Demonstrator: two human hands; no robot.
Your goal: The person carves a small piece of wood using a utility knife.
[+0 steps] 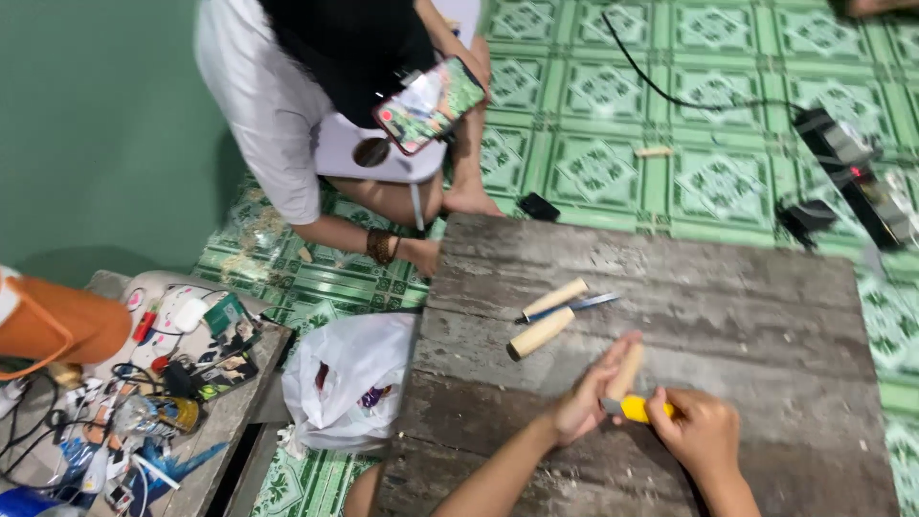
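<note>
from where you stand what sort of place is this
Probably a room in a home used as a makeshift woodworking spot: green patterned floor tiles, a rough wooden board as a low bench with wooden pegs on it, and a cluttered side shelf.

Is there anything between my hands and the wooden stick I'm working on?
Nothing visible. The left hand already grips the wooden stick, and the right hand holds the yellow-handled knife against it. The two other sticks and the blue-handled tool lie apart, farther up the board.
</note>
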